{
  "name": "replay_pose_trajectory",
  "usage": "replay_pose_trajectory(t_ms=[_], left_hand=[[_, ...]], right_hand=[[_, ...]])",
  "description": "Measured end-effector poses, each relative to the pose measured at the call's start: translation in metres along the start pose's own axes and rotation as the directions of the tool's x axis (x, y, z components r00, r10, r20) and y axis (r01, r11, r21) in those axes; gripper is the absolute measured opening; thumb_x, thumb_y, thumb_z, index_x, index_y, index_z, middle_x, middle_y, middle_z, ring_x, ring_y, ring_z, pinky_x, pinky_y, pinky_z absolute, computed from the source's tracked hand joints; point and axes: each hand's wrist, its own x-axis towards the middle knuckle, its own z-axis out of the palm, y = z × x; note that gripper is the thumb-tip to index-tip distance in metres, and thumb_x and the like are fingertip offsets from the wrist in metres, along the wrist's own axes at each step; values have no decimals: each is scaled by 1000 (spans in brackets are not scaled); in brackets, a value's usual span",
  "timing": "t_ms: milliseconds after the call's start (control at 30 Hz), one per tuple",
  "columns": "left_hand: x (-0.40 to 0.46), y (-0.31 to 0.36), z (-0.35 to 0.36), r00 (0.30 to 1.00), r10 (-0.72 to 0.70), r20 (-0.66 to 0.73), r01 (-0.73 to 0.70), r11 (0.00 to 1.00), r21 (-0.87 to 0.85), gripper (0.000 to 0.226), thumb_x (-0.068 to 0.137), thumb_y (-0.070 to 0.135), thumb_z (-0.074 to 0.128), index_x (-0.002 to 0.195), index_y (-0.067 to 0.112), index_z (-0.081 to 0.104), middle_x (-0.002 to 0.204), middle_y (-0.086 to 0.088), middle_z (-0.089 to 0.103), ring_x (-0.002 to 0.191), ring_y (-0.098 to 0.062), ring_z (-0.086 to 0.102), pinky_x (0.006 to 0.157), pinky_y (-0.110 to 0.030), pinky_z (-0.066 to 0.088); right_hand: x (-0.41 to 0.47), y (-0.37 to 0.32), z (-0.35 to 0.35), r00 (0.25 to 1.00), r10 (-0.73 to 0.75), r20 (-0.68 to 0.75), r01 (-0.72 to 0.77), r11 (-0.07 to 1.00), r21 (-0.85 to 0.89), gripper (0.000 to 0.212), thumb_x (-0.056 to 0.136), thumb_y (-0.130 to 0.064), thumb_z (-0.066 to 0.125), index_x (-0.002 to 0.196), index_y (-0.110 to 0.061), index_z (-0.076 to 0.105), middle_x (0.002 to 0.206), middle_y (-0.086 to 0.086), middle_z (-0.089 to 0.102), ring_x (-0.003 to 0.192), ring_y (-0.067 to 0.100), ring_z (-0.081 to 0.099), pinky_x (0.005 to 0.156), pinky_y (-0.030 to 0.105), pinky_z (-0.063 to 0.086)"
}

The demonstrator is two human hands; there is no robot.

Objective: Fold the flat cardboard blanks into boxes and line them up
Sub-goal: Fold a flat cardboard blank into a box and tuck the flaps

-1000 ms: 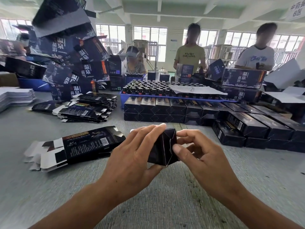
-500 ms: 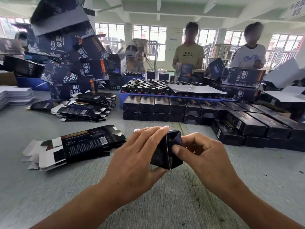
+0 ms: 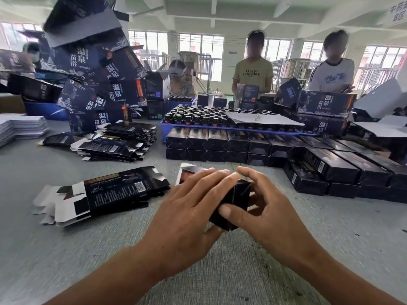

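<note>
You are at a grey work table (image 3: 66,249) in a bright workshop with windows along the far wall. The half-folded black box (image 3: 233,201) sits between your hands, just above the table, its end turned toward you. Your left hand (image 3: 187,212) wraps over its top and left side, fingers curled across it; your right hand (image 3: 264,208) grips the right side, thumb pressed on the near end panel. Half a second ago that end flap stood out as an open point; now it lies nearly flat against the box, and your hands have closed further over it.

Just left of your left hand lies a flat blank (image 3: 110,192) with a barcode and small print too fine to read. Beyond your hands, finished boxes (image 3: 220,144) stand in stacked rows, continuing off to your right. Farther left, a stack of blanks (image 3: 114,144) lies under larger cartons (image 3: 97,89) printed 温泉苗浴. A person's shirt (image 3: 252,73) across the table reads "Hello Tuesday."
</note>
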Motion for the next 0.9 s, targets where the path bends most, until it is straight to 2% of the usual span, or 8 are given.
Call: replay_pose_trajectory(t_ms=[133,233,367,467,533,600,733,900], left_hand=[[0,0,0,998,-60,1,60,997,-47,89,82,27,77,156,22,28,162,4,27,150,-17,24,117,-42,33],[0,0,-2,958,-277,-69,265,953,-145,71,92,37,65,153,26,31,158,7,29,144,-13,31,113,-42,38],[5,-8,-8,768,-638,54,559,628,-542,80,80,65,57,150,40,28,137,20,47,122,7,47,101,-26,44],[9,-16,-9,712,-658,246,575,344,-742,89,75,56,69,152,39,30,126,15,65,111,3,63,88,-20,52],[9,-17,-9,727,-628,278,543,279,-792,85,75,48,73,150,38,34,117,12,72,107,-2,68,85,-21,54],[9,-18,-9,753,-602,264,507,276,-817,81,74,42,78,145,41,39,113,12,74,105,-6,70,83,-22,58],[7,-15,-7,789,-555,262,487,305,-819,77,66,38,85,132,47,47,112,12,72,103,-10,71,81,-22,58],[5,-8,-6,837,-511,194,474,501,-724,69,73,36,82,121,66,42,110,23,67,104,-3,66,80,-17,55]], right_hand=[[6,4,-3,991,80,-111,-71,994,84,69,71,-45,70,134,-50,43,102,-19,69,92,-1,69,70,17,56],[13,10,-10,982,166,-94,-139,960,241,74,56,-34,75,127,-32,54,98,-18,72,89,7,71,67,21,56],[14,14,-10,974,221,58,-228,918,326,63,54,-21,78,116,-18,62,101,-1,77,96,17,73,78,29,57],[11,13,-7,960,214,182,-253,940,229,55,60,-23,80,113,-22,64,105,-6,76,99,9,72,85,29,51],[9,13,-6,947,216,237,-263,946,188,54,66,-30,82,116,-28,63,108,-12,75,101,5,71,87,27,52],[9,10,-6,958,186,217,-231,950,208,50,73,-40,81,119,-33,62,110,-16,74,102,1,70,79,17,55],[10,8,-9,996,85,-8,-78,952,295,47,81,-43,77,124,-36,60,116,-20,71,108,-1,67,77,7,52],[10,5,-9,996,-34,-88,57,959,278,44,84,-36,70,121,-56,57,118,-23,69,109,-3,65,76,7,52]])
